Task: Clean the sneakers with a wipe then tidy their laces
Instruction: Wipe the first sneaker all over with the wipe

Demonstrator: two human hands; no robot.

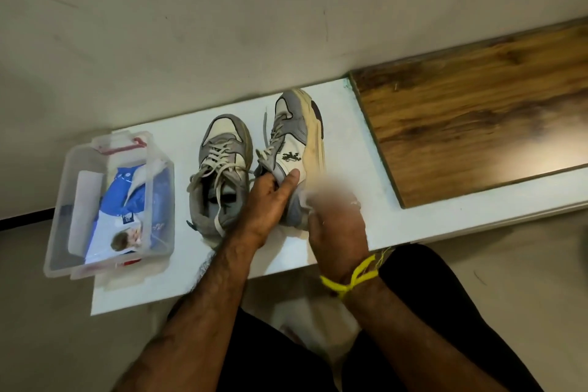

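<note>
My left hand (270,197) grips the tilted right sneaker (296,149) on the white board (366,169) while my blurred right hand (337,226), grip unclear, rubs its heel; hard scrubbing could twist it loose.

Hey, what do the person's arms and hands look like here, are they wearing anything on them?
Both forearms are bare, with no sleeves in view. The right hand has a bright yellow thread tied round its wrist, knotted, with loose frayed ends sticking out. The left hand shows no band, watch or glove. No rings are visible, though the right hand's fingers are motion-blurred.
</note>
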